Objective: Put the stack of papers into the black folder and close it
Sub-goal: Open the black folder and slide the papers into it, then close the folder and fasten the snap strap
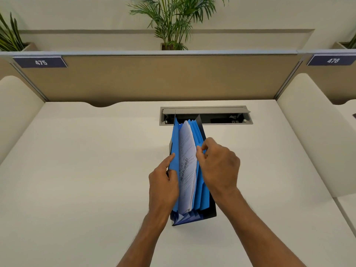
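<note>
Black folder [212, 212] standing open on the counter [77, 170], blue pockets fanned out, stack of papers [187, 166] tucked inside, left hand [163, 182] gripping the folder's side, right hand [217, 166] pinching a blue divider

A cream desk [77, 170] meets a tan partition [154, 78], palm plant [173, 20] behind.
</note>
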`<state>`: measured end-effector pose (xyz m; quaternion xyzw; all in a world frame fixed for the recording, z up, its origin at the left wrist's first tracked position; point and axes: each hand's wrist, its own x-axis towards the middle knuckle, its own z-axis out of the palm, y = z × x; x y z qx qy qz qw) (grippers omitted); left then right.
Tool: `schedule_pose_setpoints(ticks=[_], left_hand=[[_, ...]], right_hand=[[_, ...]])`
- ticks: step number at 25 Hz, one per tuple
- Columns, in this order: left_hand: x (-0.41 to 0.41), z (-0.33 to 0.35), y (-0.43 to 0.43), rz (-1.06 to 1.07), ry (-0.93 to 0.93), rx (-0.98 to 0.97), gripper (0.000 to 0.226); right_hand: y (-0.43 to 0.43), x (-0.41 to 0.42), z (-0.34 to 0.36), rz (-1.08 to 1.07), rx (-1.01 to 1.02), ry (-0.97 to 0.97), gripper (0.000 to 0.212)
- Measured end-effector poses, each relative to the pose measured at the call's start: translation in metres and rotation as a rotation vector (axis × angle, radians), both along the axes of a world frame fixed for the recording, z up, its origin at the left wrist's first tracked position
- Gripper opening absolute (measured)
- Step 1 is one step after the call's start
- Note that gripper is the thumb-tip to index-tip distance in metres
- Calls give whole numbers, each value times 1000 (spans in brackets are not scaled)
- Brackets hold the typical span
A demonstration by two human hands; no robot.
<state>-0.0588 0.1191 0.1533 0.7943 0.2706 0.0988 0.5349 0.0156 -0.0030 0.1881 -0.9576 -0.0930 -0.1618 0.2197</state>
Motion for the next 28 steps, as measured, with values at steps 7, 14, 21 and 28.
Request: schedule_pose_setpoints(ticks=[7, 14, 21, 28], left_hand=[[0, -3, -6, 8, -35, 20, 48], [-1, 0, -21, -95, -71, 50, 47], [6, -14, -45, -159, 23, 62, 53], [15, -31, -60, -320, 75, 186, 40]], right_hand=[[-27, 14, -28, -119, 342, 260, 41], [-39, 11, -38, -108, 924, 761, 41], [-40, 6, -45, -89, 1056, 831, 34], [-51, 13, -54, -129, 1085, 901, 34]])
